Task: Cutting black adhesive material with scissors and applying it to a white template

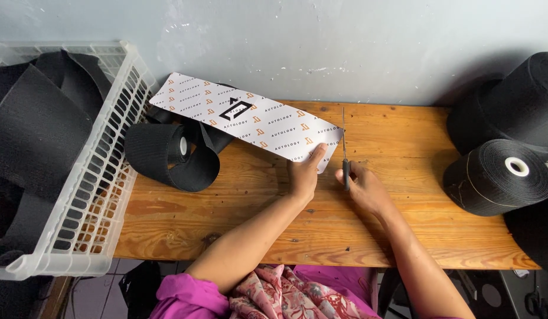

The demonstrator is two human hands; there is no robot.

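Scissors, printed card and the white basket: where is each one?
Scissors (344, 145): head view, on the thin blades.
Printed card (250, 115): head view, on its middle.
White basket (108, 159): head view, on its slotted side wall.

bare table (404, 218) centre, rolls (498, 177) right, basket (103, 177) left

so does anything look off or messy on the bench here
Little stands out. The printed white strip lies askew across the wooden bench, its far end propped on a loosely unwound black roll. The wall behind is scuffed, with chipped paint.
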